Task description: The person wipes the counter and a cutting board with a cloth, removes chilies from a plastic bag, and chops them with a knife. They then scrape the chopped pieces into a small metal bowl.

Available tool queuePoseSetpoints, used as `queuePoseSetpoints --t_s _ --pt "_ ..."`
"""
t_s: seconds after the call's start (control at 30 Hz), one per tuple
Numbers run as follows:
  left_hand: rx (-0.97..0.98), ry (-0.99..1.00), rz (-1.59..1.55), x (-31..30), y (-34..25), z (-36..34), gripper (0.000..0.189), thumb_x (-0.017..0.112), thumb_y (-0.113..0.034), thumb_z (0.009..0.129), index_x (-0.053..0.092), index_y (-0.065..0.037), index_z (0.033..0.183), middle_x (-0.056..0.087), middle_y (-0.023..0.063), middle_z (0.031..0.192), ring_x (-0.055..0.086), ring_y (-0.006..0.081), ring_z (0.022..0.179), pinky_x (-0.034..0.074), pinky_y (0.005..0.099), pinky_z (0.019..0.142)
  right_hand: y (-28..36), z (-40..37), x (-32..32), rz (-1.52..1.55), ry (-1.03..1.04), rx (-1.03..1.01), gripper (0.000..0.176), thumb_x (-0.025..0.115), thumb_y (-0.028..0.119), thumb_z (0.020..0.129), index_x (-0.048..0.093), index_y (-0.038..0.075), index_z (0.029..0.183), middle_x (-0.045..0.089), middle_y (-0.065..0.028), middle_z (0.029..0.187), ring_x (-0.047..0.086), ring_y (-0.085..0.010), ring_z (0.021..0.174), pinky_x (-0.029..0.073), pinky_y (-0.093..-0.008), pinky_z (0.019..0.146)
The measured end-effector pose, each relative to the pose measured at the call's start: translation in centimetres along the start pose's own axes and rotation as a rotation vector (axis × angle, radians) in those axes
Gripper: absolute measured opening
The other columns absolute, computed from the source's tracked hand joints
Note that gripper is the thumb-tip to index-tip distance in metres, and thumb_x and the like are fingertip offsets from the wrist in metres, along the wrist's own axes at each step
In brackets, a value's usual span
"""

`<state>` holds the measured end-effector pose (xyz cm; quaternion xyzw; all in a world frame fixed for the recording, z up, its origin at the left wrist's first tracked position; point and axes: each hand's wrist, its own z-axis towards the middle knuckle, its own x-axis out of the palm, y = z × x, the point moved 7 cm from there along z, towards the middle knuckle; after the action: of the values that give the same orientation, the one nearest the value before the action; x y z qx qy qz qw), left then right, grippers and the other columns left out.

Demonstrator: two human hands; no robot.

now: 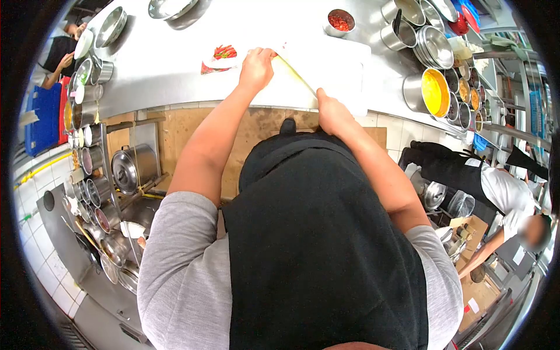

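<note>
My left hand is closed around the far end of a long thin pale yellow-green stalk. My right hand grips its near end. The stalk stretches slantwise between them over a white cutting board on the steel counter. Just left of my left hand lie red chillies on a wrapper. A small steel bowl of chopped red chilli stands beyond the board. My black apron and grey sleeves fill the lower view.
Steel pots and bowls crowd the counter's right end, one holding yellow sauce. Tins line a rack at the left, with a lidded pot on the shelf below. A co-worker bends at the right; another person stands far left.
</note>
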<state>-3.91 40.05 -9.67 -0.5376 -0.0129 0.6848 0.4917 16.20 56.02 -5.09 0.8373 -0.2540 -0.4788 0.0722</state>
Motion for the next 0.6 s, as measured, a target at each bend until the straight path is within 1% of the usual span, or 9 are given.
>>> queuePoseSetpoints --t_s 0.07,0.13,0.23,0.33,0.4,0.47,0.53,0.6 --pt "0.002 -0.008 0.008 -0.3 0.0 -0.1 0.011 0.069 -0.002 0.097 0.076 -0.006 0.104 0.073 0.0176 0.096 0.068 0.0419 0.096 0.055 0.0534 0.091 0.0 0.7 0.3 0.017 -0.038 -0.025 0.029 0.047 0.001 0.103 0.051 -0.006 0.132 0.075 -0.0362 0.113 0.073 -0.053 0.112 0.056 -0.0617 0.097" --pt "0.007 -0.007 0.006 -0.6 -0.5 -0.2 0.011 0.069 -0.002 0.097 0.076 -0.006 0.104 0.073 0.0174 0.096 0.068 0.0415 0.097 0.055 0.0527 0.091 -0.2 0.9 0.6 0.033 -0.028 -0.018 0.029 0.048 0.001 0.103 0.051 -0.005 0.132 0.075 -0.0362 0.113 0.073 -0.0529 0.112 0.056 -0.0616 0.097" --pt "-0.038 0.0 0.01 -0.3 -0.2 -0.5 0.011 0.069 -0.003 0.097 0.076 -0.006 0.104 0.073 0.0165 0.098 0.068 0.041 0.098 0.055 0.0519 0.092 -0.3 0.3 0.0 0.056 -0.001 0.0 0.031 0.049 0.001 0.103 0.051 -0.005 0.133 0.075 -0.036 0.112 0.073 -0.0529 0.111 0.056 -0.0618 0.096" --pt "-0.023 -0.014 0.018 -0.2 0.3 -0.6 0.01 0.07 -0.004 0.097 0.076 -0.008 0.104 0.073 0.0155 0.099 0.068 0.0403 0.099 0.054 0.052 0.092 -0.3 -0.6 -0.3 0.04 0.0 0.022 0.034 0.05 0.0 0.102 0.051 -0.005 0.135 0.075 -0.0354 0.109 0.073 -0.053 0.109 0.056 -0.0623 0.095" --pt "0.028 0.011 0.018 0.1 0.0 -0.8 0.01 0.07 -0.005 0.097 0.076 -0.009 0.104 0.073 0.0142 0.1 0.068 0.0393 0.1 0.053 0.0519 0.093 -0.9 -1.5 -0.4 0.008 -0.015 0.049 0.036 0.05 0.0 0.101 0.051 -0.005 0.136 0.075 -0.035 0.108 0.073 -0.0531 0.108 0.056 -0.0624 0.094" --pt "0.029 0.01 0.015 0.4 0.0 -0.7 0.01 0.07 -0.005 0.098 0.076 -0.009 0.104 0.073 0.0136 0.099 0.068 0.0388 0.101 0.052 0.0519 0.093 -1.0 -2.4 -0.6 0.016 -0.059 0.007 0.024 0.059 0.006 0.104 0.049 -0.003 0.125 0.075 -0.0349 0.104 0.072 -0.0543 0.105 0.054 -0.064 0.089" --pt "0.025 0.006 0.021 0.4 0.2 -0.9 0.009 0.07 -0.006 0.098 0.075 -0.009 0.105 0.073 0.0131 0.099 0.068 0.0383 0.101 0.052 0.0518 0.094 -0.9 -3.5 -1.0 0.004 -0.057 -0.006 0.024 0.058 0.005 0.104 0.049 -0.002 0.125 0.075 -0.0344 0.103 0.072 -0.0541 0.104 0.054 -0.0642 0.088" --pt "0.05 -0.01 0.033 0.4 0.1 -0.8 0.009 0.069 -0.006 0.099 0.075 -0.009 0.104 0.072 0.0118 0.1 0.067 0.0391 0.1 0.055 0.0516 0.094 -0.6 -4.1 -1.5 -0.011 -0.062 -0.024 0.024 0.058 0.005 0.104 0.05 -0.002 0.125 0.075 -0.0339 0.103 0.072 -0.0539 0.103 0.054 -0.0643 0.087"
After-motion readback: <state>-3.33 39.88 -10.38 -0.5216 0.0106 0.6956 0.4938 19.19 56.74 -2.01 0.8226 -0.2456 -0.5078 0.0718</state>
